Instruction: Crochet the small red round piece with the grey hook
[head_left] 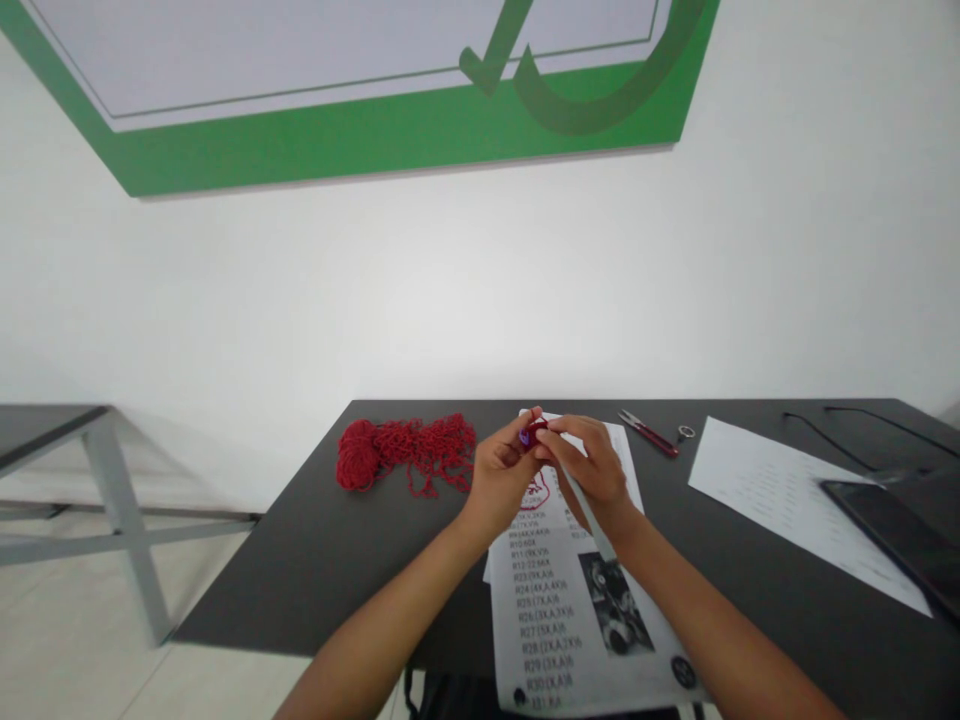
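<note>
A small dark red crocheted piece (532,434) with a purple bit on it is pinched between both hands, above a printed sheet. My left hand (501,470) grips its left side with thumb and fingers. On its right side, the fingers of my right hand (596,470) are closed on the piece, and a pale, slim handle (590,515) runs down from under them. The tip of that tool is hidden. A skein of red yarn (405,452) lies on the black table (300,560), left of my hands.
The printed sheet (544,610) with rows of text and a photo reaches the table's front edge. To the right are red-handled scissors (651,436), a small ring (685,432), another paper (787,505), a dark phone (892,530) and thin glasses. Another table (45,430) stands at far left.
</note>
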